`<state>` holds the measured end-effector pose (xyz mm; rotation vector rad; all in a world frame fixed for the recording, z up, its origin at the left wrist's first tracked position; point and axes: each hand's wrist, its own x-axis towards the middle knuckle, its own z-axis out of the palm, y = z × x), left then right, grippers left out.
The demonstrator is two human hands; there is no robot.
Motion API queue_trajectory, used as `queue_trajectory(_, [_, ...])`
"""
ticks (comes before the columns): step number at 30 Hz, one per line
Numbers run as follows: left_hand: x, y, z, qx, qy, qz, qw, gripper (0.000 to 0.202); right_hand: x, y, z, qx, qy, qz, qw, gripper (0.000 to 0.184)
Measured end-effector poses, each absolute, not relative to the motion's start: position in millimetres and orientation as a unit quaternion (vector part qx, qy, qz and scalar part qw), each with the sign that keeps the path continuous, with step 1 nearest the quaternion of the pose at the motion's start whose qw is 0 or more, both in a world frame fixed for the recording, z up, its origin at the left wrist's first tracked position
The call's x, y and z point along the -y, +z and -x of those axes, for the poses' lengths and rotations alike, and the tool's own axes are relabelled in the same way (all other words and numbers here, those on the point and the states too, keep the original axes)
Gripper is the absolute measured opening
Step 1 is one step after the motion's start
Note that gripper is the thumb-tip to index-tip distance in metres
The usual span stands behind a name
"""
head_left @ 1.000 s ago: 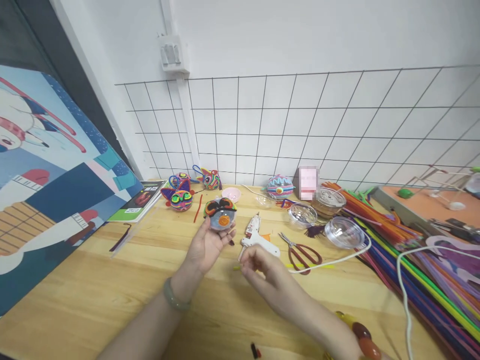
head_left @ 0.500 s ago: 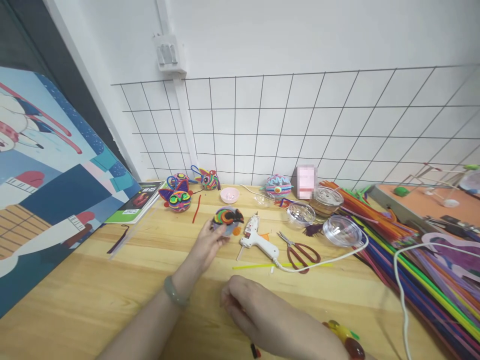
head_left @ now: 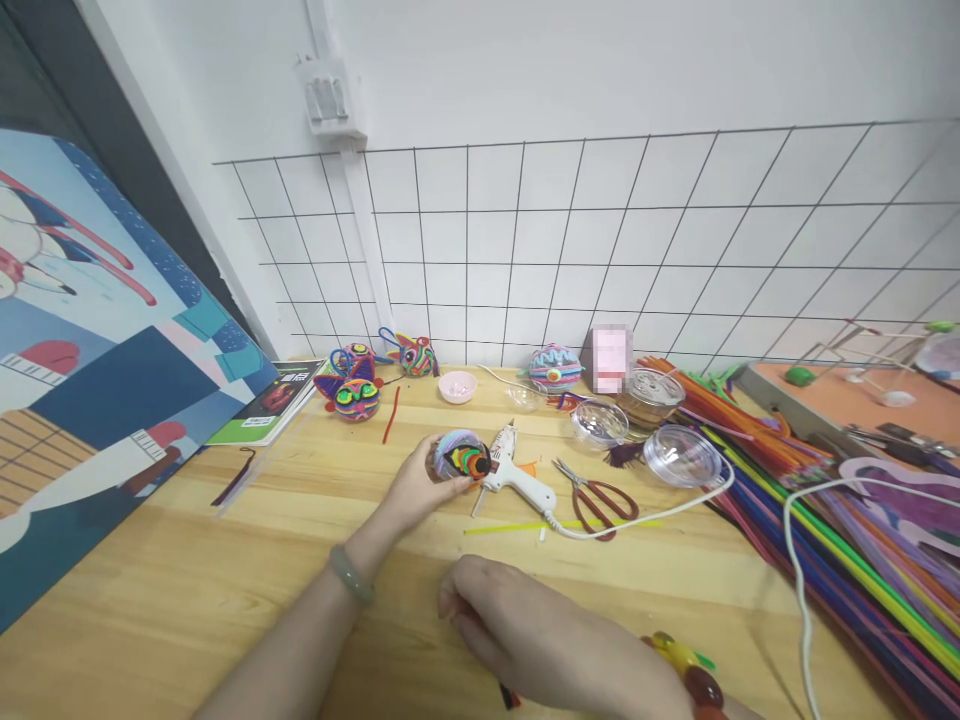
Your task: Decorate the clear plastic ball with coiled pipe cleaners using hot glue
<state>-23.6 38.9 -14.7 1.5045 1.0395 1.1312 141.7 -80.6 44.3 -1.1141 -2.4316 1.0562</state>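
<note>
My left hand (head_left: 420, 490) is closed around a round craft ball (head_left: 459, 455) covered with coiled pipe cleaners in pale blue, yellow, green, orange and black. Just right of it lies a white hot glue gun (head_left: 525, 485), its nozzle pointing up toward the wall. My right hand (head_left: 495, 605) rests on the table near the front, fingers curled inward; whatever is inside them is hidden. A small black and red piece (head_left: 508, 696) peeks out below the right wrist. Red-handled scissors (head_left: 600, 500) and a yellow pipe cleaner (head_left: 502, 528) lie beyond the right hand.
Finished pipe-cleaner ornaments (head_left: 356, 398) and a pink bowl (head_left: 457, 387) stand along the back. Clear plastic half-shells (head_left: 682, 456) sit at the right, beside bundles of pipe cleaners (head_left: 847, 570). The glue gun's white cord (head_left: 652, 520) curves across. A large illustrated board (head_left: 112, 330) leans at left.
The left hand has turned the craft ball, so its coiled orange and black end now faces lower right. My right hand has stayed almost still.
</note>
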Motion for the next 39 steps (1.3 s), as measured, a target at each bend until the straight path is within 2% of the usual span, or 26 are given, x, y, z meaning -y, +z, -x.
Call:
queue_trajectory(6, [-46.9, -10.0, 41.7, -0.412, 0.39, -0.652, 0.504, 0.06, 79.9, 44.6, -141.7, 0.835, 0.373, 0.386, 0.121, 0.018])
queue_trajectory(10, [-51.7, -11.0, 53.2, -0.406, 0.39, -0.639, 0.524, 0.067, 77.9, 41.8, -141.0, 0.833, 0.378, 0.387, 0.116, 0.018])
queue_trajectory(27, [-58.5, -16.3, 62.4, -0.407, 0.394, -0.638, 0.522, 0.052, 70.4, 27.6, -141.4, 0.858, 0.33, 0.37, 0.136, 0.015])
queue_trajectory(31, [-56.3, -15.2, 61.2, -0.408, 0.387, -0.645, 0.518, 0.052, 67.2, 22.5, -142.5, 0.855, 0.335, 0.364, 0.157, 0.02])
queue_trajectory(37, [-60.5, -17.3, 67.1, -0.458, 0.405, -0.629, 0.48, 0.073, 61.8, 15.0, -143.3, 0.853, 0.332, 0.371, 0.158, 0.019])
queue_trajectory(39, [-67.4, -19.8, 73.2, -0.492, 0.426, -0.617, 0.443, 0.071, 60.2, 12.9, -143.5, 0.855, 0.328, 0.37, 0.156, 0.018])
